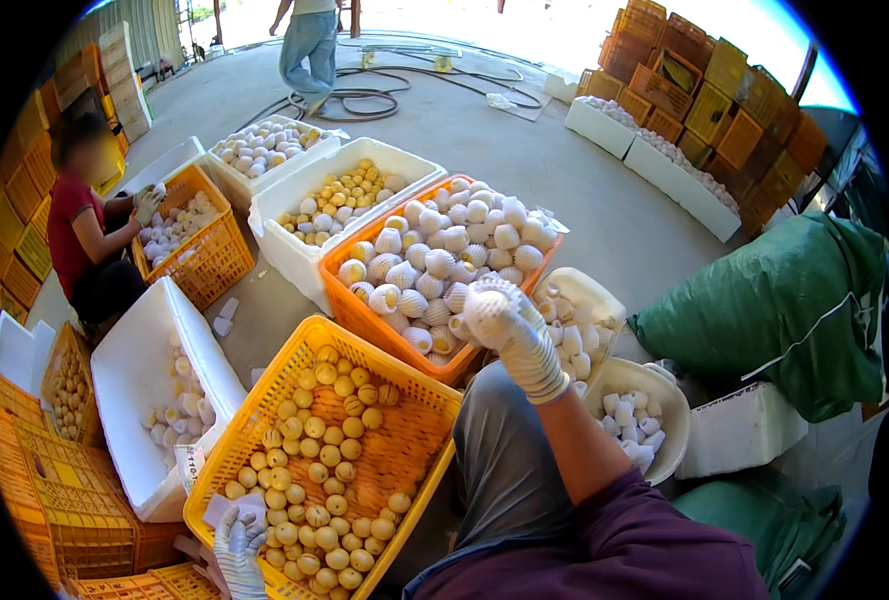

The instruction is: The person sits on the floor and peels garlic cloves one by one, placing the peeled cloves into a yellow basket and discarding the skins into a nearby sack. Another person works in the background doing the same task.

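My right hand [512, 330], in a striped knit glove, is closed around a round fruit in a white foam net [487, 309], above the near edge of an orange crate [333, 289] heaped with netted fruit. At the lower left, my left hand [239, 551], gloved too, has its fingers on a flat white foam piece [234, 511] at the wall of a yellow crate [414, 373]. Inside that crate, bare yellow round fruit [326, 455] lie on an orange ridged liner [395, 450]. Its lower end is cut off by the picture's rim.
White foam boxes [279, 244] [125, 390] with fruit stand ahead and left. A pale tub [673, 420] of foam nets is beside my leg, near green sacks [774, 315]. Another person [88, 225] sits at a crate on the left; one stands [309, 52] near hoses [369, 105].
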A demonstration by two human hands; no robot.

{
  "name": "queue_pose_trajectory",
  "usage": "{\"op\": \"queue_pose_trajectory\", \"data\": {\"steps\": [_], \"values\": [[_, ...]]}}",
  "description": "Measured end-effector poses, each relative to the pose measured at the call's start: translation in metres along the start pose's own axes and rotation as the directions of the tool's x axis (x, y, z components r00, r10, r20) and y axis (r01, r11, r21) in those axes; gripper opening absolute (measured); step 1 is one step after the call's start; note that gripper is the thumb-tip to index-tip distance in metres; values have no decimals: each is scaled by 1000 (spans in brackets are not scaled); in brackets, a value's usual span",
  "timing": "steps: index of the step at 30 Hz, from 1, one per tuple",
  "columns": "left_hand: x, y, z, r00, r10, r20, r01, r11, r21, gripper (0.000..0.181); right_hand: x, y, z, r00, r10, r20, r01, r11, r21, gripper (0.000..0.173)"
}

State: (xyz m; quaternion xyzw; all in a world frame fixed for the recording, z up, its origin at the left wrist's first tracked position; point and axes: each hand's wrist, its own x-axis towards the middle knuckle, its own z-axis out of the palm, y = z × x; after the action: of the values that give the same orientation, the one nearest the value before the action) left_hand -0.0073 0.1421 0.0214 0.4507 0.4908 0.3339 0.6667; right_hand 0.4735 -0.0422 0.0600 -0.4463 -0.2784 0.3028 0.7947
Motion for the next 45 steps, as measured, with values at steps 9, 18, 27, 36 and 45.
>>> {"op": "queue_pose_trajectory", "data": {"steps": [9, 18, 27, 36, 45], "values": [[18, -64, -37, 975, -164, 152, 151, 984, 95, 42, -80, 140, -310, 540, 611, -579, -347, 788, 508, 55], [-5, -38, -12, 1000, -2, -3, 2, 999, 52, 42, 4, 57, -322, 664, 290, -689, -253, 954, 159, 55], [-10, 45, -63, 960, 241, -146, -256, 961, -101, 41, 65, -26, -118, 922, 191, -338, -276, 934, -226, 32], [-20, 60, -98, 847, 306, -435, -458, 835, -304, 24, 14, 174, 221, 672, 461, 580, 415, 414, -810, 31], [-5, 60, -98, 807, 326, -493, -456, 874, -168, 25, -129, 370, 365, 580, 649, 493, 483, 213, -849, 53]]}}
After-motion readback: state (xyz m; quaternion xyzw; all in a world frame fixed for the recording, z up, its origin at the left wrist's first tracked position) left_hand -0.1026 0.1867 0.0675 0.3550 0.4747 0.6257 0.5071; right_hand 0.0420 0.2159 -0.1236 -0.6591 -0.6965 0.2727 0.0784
